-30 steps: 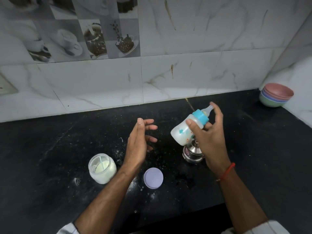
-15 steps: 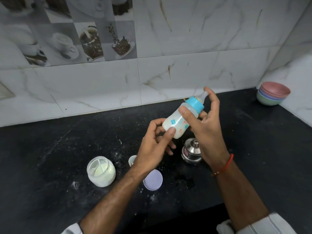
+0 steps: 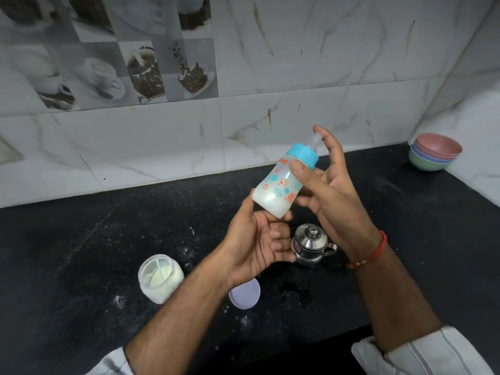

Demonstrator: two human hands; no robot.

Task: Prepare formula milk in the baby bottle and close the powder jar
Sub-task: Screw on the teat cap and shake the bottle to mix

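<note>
A baby bottle (image 3: 280, 189) with a blue collar, clear teat and white milk in its lower part is held tilted above the black counter. My right hand (image 3: 331, 190) grips it near the collar, thumb on the front, forefinger up by the teat. My left hand (image 3: 257, 243) cups the bottle's base from below. The glass powder jar (image 3: 159, 278) stands uncovered at the lower left, with pale powder inside. Its lilac lid (image 3: 246, 293) lies flat on the counter beside my left wrist, partly hidden by it.
A small lidded steel pot (image 3: 311, 246) stands on the counter (image 3: 81, 253) just under my hands. Stacked pastel bowls (image 3: 434, 155) sit in the far right corner. Spilt powder dusts the counter around the jar. Tiled walls close the back and right sides.
My left hand came up from hovering open over the counter and now supports the bottle's base. My right hand lifted the bottle higher and a little to the left.
</note>
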